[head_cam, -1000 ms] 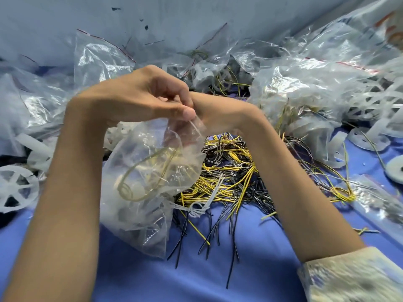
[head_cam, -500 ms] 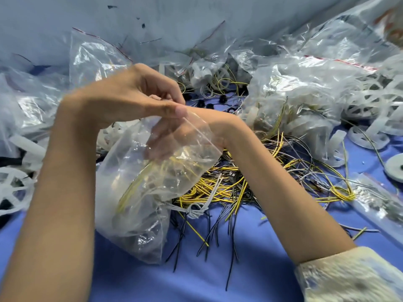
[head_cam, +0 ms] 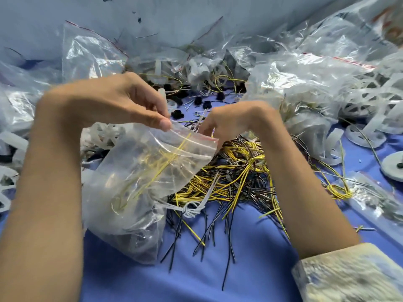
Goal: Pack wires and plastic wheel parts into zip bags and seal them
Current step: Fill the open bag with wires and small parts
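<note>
A clear zip bag (head_cam: 152, 171) with a red strip along its mouth hangs in front of me, with yellow wire and dark parts inside. My left hand (head_cam: 122, 103) pinches the left end of its top edge between thumb and fingers. My right hand (head_cam: 237, 120) is at the right end of the bag's mouth, its fingertips hidden behind the plastic, so I cannot see whether it grips the bag. Under both hands lies a heap of yellow and black wires (head_cam: 235, 182) on the blue cloth (head_cam: 218, 269).
Crumpled clear bags (head_cam: 305, 79) are piled at the back and right. White plastic wheel parts (head_cam: 362, 103) lie at the right, more wheel parts (head_cam: 6, 179) at the left edge. Small black parts (head_cam: 176, 114) are scattered behind the hands. A filled long bag (head_cam: 370, 201) lies at right.
My right hand has come out of the bag and moved right to the end of its mouth. The bag's red zip edge now shows, stretched between both hands.
</note>
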